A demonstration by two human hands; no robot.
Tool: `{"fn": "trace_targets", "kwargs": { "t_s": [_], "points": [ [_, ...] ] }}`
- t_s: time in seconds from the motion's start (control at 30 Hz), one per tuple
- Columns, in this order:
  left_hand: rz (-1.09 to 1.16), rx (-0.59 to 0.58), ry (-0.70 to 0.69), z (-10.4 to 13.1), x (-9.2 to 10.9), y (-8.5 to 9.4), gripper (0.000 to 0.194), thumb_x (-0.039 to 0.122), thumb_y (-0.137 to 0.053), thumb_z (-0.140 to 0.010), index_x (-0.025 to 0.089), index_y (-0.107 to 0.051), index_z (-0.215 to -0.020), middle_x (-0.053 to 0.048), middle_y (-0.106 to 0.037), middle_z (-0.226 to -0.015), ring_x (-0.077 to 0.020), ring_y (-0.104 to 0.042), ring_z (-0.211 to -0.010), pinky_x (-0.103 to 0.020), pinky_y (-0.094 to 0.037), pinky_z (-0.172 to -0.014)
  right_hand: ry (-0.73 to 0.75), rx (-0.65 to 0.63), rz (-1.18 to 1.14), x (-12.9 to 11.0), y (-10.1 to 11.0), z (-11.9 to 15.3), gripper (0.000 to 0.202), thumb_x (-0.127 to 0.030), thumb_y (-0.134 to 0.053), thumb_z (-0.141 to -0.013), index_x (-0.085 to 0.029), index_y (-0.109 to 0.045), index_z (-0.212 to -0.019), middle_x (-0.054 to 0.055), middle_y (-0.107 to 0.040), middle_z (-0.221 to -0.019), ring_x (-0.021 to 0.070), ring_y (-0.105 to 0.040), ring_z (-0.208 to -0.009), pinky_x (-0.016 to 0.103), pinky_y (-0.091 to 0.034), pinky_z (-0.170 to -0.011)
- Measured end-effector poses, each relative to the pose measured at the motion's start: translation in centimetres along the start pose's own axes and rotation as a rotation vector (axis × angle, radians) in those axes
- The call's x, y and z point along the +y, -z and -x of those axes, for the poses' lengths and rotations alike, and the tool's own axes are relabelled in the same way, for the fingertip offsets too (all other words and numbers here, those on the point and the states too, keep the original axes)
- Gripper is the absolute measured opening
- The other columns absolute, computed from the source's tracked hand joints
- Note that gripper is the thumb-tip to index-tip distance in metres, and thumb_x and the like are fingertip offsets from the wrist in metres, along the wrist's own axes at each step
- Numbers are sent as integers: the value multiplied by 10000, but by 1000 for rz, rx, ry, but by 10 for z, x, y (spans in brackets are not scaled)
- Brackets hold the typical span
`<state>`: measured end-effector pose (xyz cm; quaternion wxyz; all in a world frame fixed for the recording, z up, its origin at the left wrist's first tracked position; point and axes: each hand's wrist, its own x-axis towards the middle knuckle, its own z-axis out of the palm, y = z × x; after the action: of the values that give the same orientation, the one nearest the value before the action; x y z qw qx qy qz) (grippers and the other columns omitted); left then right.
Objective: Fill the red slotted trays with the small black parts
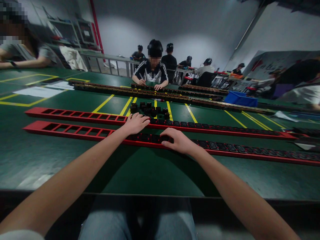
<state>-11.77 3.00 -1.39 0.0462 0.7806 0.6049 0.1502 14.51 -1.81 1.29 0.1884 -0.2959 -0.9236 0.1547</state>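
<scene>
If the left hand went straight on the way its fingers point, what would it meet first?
Probably the cluster of loose black parts just beyond the far red slotted rail; the left hand could pass above them, as its height is unclear.

Green table (155, 171), yellow lines (191, 113); on it: two red frames (37, 126), loose black parts (134, 107), papers (40, 91).

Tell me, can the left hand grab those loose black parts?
Probably yes: the left hand is over the far slotted red frame, just short of the loose black parts, with nothing visible in between.
</scene>
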Motion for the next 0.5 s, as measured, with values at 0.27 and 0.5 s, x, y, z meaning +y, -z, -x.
{"fn": "trace_targets", "kwargs": {
  "t_s": [0.27, 0.5],
  "points": [
    [173, 274, -36, 0, -5, -2, 453, 419, -461, -973, 256, -517, -1392, -112, -499, -1308, -275, -548, -1213, -464, -437, -1067, 6, 8, -1, 2, -1, 1, 266, -293, -672, -899, -187, -668, -1143, 95, -678, -1114, 226, -631, -1043, 411, -505, -945],
    [205, 402, -85, 8, 4, 9, 384, 295, -571, -921, 253, -483, -1292, -99, -506, -1223, -255, -571, -1130, -451, -494, -996, 0, -3, 11, 0, 0, 1, 289, -292, -669, -902, -155, -659, -1156, 119, -679, -1126, 238, -631, -1057, 422, -509, -946]
  ]
}}
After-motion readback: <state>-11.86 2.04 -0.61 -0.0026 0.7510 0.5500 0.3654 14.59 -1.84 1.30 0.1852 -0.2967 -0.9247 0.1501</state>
